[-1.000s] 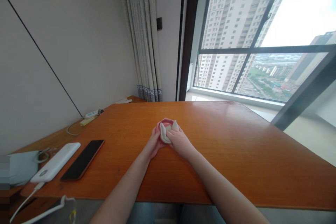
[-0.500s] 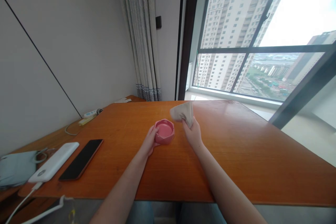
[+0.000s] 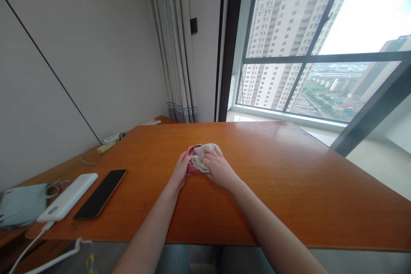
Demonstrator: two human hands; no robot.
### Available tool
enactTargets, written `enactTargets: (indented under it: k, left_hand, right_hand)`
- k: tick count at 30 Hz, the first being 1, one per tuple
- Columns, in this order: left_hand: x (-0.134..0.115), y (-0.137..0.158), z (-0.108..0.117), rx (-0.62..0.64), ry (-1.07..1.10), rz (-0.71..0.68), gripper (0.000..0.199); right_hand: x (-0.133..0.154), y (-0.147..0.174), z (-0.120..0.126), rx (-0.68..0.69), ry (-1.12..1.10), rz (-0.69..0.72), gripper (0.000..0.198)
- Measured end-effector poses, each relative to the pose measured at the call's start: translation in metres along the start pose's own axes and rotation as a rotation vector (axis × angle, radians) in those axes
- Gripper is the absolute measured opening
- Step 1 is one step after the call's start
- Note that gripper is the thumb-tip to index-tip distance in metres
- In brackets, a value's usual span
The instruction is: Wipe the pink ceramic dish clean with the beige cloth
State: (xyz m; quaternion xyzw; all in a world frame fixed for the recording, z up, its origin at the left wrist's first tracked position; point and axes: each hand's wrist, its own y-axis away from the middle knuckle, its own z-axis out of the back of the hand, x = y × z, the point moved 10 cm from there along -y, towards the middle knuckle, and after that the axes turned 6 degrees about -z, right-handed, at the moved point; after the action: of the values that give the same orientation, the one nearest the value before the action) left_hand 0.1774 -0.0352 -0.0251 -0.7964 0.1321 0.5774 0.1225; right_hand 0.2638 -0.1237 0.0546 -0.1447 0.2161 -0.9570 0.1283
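A pink faceted dish [image 3: 193,168] is tilted slightly over the middle of the wooden table, gripped at its left side by my left hand [image 3: 180,170]. My right hand [image 3: 220,167] presses a bunched greyish-white cloth [image 3: 205,150] into the dish, its fingers closed on the fabric. Most of the dish's inside and its right rim are hidden under the cloth and fingers.
On the left of the table [image 3: 289,188] lie a black phone [image 3: 101,194] and a white power bank [image 3: 68,197] with a cable. A pale grey pouch [image 3: 22,205] is at the far left. A power strip [image 3: 111,138] sits by the wall, and a window [image 3: 302,60] is at the back right.
My right hand has brought the cloth down and left, from above the table into the pink dish. My left hand keeps its hold on the dish.
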Motion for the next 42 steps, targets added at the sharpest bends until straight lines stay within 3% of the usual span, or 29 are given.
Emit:
enactTargets:
  k: [3, 9, 14, 18, 27, 29, 35, 42]
  left_hand:
    - [-0.003, -0.001, 0.004, -0.034, -0.023, -0.041, 0.044]
    - [0.012, 0.008, 0.000, -0.068, -0.004, 0.119, 0.045]
    - [0.011, 0.013, -0.026, 0.066, 0.204, 0.102, 0.044]
    - [0.014, 0.017, -0.034, 0.097, 0.251, 0.087, 0.043]
    - [0.010, 0.011, -0.003, -0.100, 0.020, 0.027, 0.051]
    - [0.006, 0.011, -0.006, -0.052, 0.020, 0.048, 0.052]
    - [-0.009, 0.021, -0.033, 0.247, 0.118, 0.116, 0.052]
    - [0.002, 0.018, -0.030, 0.220, 0.215, 0.159, 0.050]
  right_hand:
    - [0.004, 0.000, -0.004, 0.006, 0.032, 0.018, 0.016]
    - [0.005, -0.001, -0.007, -0.043, 0.052, 0.007, 0.020]
    - [-0.002, 0.000, -0.007, -0.111, 0.082, -0.052, 0.022]
    - [-0.007, 0.003, -0.010, -0.131, 0.082, -0.080, 0.020]
    - [0.001, -0.001, -0.004, -0.115, -0.010, -0.026, 0.023]
    - [0.005, -0.001, 0.002, -0.114, -0.044, 0.012, 0.023]
    - [0.004, 0.003, 0.018, -0.147, -0.119, 0.019, 0.022]
    - [0.001, 0.001, 0.017, -0.191, -0.182, 0.003, 0.023]
